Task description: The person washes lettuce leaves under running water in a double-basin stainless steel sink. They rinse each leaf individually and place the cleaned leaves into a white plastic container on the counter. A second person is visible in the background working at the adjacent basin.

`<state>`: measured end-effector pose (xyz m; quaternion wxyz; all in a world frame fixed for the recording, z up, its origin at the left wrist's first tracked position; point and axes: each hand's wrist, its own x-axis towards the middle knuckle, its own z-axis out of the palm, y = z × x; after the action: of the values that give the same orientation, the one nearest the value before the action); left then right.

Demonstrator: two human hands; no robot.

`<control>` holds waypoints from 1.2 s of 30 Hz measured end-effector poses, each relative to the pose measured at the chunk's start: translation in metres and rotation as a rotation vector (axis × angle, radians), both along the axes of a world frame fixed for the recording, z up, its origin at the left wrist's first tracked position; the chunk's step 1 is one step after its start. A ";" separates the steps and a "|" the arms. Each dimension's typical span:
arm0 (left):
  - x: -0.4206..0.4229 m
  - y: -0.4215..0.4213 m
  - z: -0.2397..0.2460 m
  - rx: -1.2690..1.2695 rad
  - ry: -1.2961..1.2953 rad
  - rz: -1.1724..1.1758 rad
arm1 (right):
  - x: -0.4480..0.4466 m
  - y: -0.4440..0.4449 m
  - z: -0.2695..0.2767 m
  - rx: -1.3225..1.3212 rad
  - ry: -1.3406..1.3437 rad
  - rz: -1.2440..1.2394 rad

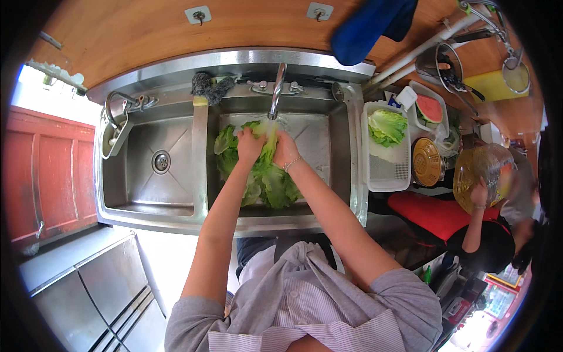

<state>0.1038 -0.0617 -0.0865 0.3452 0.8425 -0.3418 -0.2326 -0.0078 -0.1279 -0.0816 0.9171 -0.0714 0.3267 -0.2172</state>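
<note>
Both my hands are in the right basin [314, 145] of a steel double sink, under a chrome faucet [278, 90] with water running from it. Between them, below the spout, a pale green lettuce leaf [269, 140] is held. My left hand [250, 145] grips it from the left, fingers bent. On its other side, my right hand [286, 149] has its fingers curled around the leaf's edge; a bracelet is on that wrist. A heap of loose lettuce leaves [275, 189] lies in the basin beneath and to the left of my hands.
White plastic basket [389, 174] to the right holds more lettuce [387, 127]. Behind it are a cut watermelon [429, 109] and a brown colander [426, 162]. A scouring pad [206, 88] rests on the sink ledge. Far right, another person [488, 233] holds a large clear plastic jug [466, 176].
</note>
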 end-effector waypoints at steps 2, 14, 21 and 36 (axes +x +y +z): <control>0.004 0.001 0.004 0.002 0.031 0.008 | 0.017 0.002 0.001 -0.119 0.075 0.007; -0.049 0.079 -0.090 0.558 0.152 -0.259 | 0.059 -0.029 0.039 -1.308 0.992 0.124; -0.088 0.087 -0.127 0.437 0.110 -0.205 | -0.006 -0.027 0.027 -1.350 1.116 0.100; -0.014 0.033 -0.070 -0.293 1.515 0.504 | -0.186 0.004 0.000 -0.707 0.905 -0.397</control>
<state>0.0899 -0.0283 -0.1570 0.6316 0.4543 0.1579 -0.6081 -0.1937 -0.1240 -0.0816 0.5497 -0.3948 0.5993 -0.4276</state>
